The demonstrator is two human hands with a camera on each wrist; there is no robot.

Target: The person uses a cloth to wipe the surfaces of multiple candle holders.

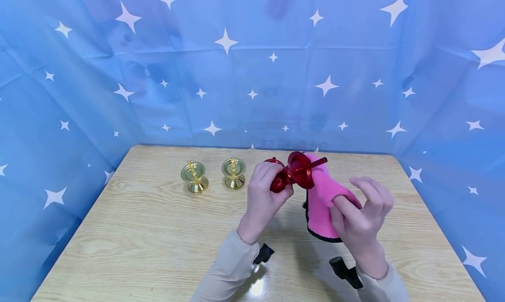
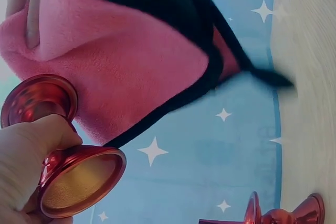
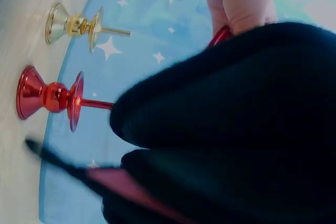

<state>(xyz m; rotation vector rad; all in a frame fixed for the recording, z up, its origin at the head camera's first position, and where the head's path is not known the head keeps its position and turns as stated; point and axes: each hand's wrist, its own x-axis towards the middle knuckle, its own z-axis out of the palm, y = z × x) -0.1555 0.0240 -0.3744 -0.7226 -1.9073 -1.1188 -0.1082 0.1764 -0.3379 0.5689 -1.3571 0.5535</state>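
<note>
A shiny red candle holder (image 1: 300, 170) with a dish and a spike is tilted on its side above the table. My left hand (image 1: 266, 190) grips it; in the left wrist view the fingers wrap its waist and the hollow base (image 2: 84, 182) faces the camera. My right hand (image 1: 360, 214) pinches a pink cloth (image 1: 321, 205) with black edging, which hangs beside the dish. Whether cloth and dish touch, I cannot tell. In the right wrist view the cloth's dark side (image 3: 226, 98) hides most of the held holder.
Another red candle holder (image 3: 55, 98) stands upright on the table, partly behind my left hand in the head view. Two gold candle holders (image 1: 193, 177) stand to its left. A blue star-patterned curtain (image 1: 252, 74) surrounds the back and sides of the wooden table (image 1: 138, 232).
</note>
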